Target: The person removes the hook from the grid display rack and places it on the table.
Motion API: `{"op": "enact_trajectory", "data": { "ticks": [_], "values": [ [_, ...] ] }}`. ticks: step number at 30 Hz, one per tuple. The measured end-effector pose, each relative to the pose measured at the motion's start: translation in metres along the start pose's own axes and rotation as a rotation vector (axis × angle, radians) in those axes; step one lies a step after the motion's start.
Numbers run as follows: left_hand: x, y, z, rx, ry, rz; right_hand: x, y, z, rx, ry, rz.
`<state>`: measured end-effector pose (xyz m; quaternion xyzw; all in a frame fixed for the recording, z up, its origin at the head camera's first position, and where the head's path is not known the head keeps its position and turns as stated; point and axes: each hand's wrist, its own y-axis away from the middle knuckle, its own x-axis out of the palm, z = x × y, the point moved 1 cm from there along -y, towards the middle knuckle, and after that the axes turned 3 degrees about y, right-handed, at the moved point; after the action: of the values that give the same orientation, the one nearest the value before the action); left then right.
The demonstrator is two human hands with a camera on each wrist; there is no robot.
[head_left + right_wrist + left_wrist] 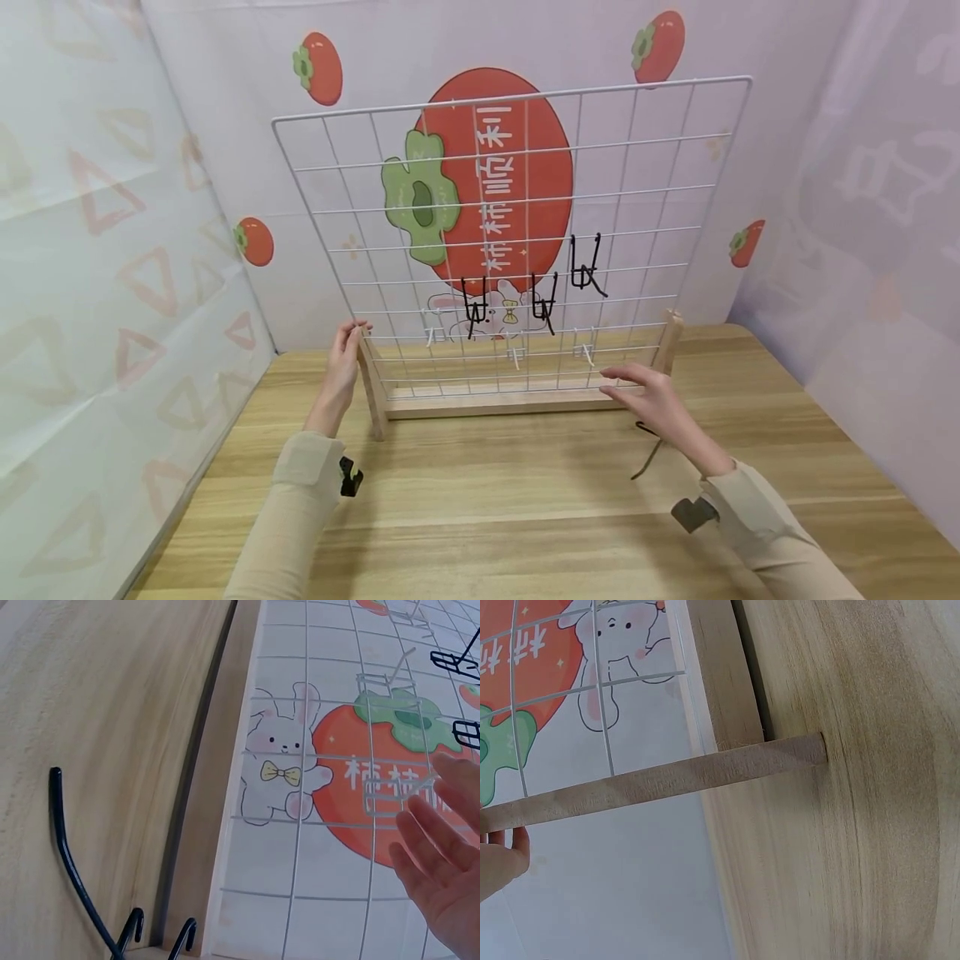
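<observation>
A white wire grid panel [435, 225] stands upright in a wooden stand [495, 406]. At the top of the stand's left post, my left hand [346, 354] grips the wood; in the left wrist view its fingers [519, 844] lie against the post's edge. My right hand [651, 398] hovers in front of the lower right of the grid, fingers apart and holding nothing. Closest to it is a white hook [586, 353] on the wires. Two more white hooks and three black hooks, one of them the upper right black hook [583, 275], hang on the grid.
One loose black hook [649, 457] lies on the wooden table [480, 500] below my right hand, by the stand's right post [667, 342]. A printed cloth [600, 50] with persimmon pictures hangs behind the grid, and pale cloth walls flank the table.
</observation>
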<state>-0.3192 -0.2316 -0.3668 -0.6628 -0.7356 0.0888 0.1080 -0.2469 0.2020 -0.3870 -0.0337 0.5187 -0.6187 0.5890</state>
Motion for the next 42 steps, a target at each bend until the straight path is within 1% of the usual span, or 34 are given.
{"op": "enact_trajectory", "data": {
  "ticks": [4,7,18,23,27,36,39,42],
  "values": [
    [0.003,-0.001,0.001,-0.006,0.015,0.003,0.0,-0.003,0.001,-0.026,-0.002,-0.056],
    [0.005,-0.001,0.001,-0.009,0.025,0.004,0.0,-0.005,0.001,-0.031,-0.009,-0.079],
    [0.002,-0.001,0.0,-0.007,0.014,-0.003,0.009,-0.014,0.002,0.026,-0.045,-0.058],
    [0.001,0.0,0.001,-0.005,0.018,-0.02,0.012,-0.016,0.003,0.023,-0.061,-0.047],
    [0.0,0.0,0.002,-0.002,0.02,-0.022,0.013,-0.019,0.003,0.015,-0.047,-0.064],
    [0.0,0.0,0.002,0.013,0.021,-0.033,0.017,-0.022,0.001,0.021,-0.065,-0.096],
    [0.0,0.0,0.001,0.012,0.022,-0.031,0.017,-0.023,0.007,0.008,-0.067,-0.114],
    [0.001,0.0,0.001,0.017,0.027,-0.031,0.012,-0.026,0.021,-0.004,-0.061,-0.128]
  ]
}}
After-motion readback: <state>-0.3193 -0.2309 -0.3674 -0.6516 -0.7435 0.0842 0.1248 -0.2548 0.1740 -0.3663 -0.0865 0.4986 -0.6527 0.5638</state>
